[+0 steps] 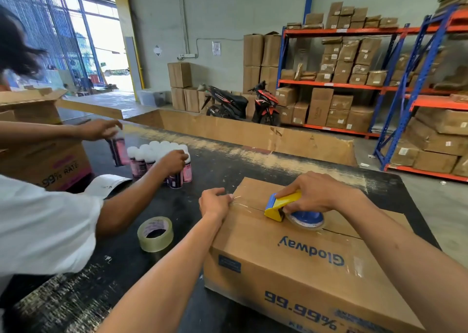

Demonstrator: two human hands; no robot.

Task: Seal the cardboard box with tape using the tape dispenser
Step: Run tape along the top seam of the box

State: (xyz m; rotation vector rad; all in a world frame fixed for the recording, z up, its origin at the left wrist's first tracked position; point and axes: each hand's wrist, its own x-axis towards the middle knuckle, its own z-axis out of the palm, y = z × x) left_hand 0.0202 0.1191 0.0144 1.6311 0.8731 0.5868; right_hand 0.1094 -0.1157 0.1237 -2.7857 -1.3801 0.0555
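right hand (314, 193) gripping tape dispenser (283, 206) (palm down)

Daylight floods in from the open doorway (111, 54) at upper left and blows out white there – the rest is evenly, softly lit. Wide-angle bending curves the racking (415, 84) at right; the second person's hand (100, 129) and bottle are motion-blurred
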